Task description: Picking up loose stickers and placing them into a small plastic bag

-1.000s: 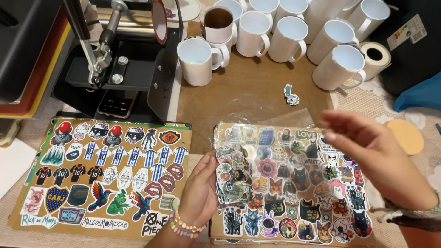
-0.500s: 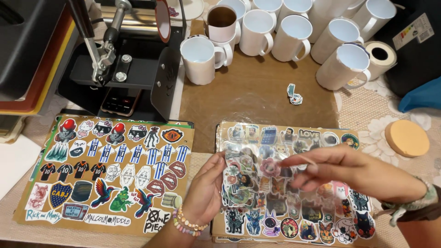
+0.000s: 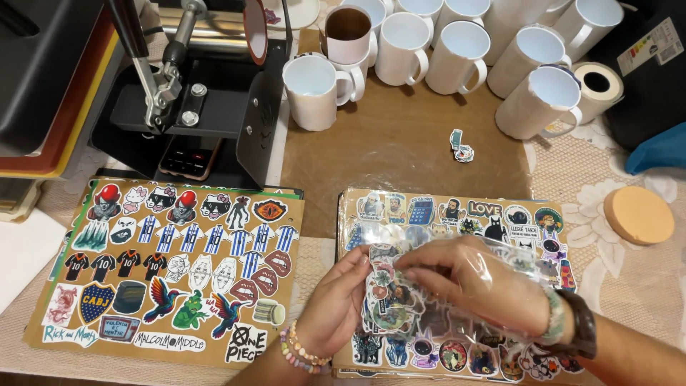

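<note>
At lower centre, the left hand (image 3: 341,304) and right hand (image 3: 475,282) both pinched a clear plastic sleeve of stickers (image 3: 389,300) over the right sticker board (image 3: 457,214). Loose stickers could have slipped out if it tipped. Above, the white mugs (image 3: 421,46) looked empty; one (image 3: 348,32) was brown inside.

Even warm overhead light, soft shadows; clear plastic film (image 3: 457,257) glaring at 5 o'clock, edges bowing slightly, focus holding sharp.
</note>
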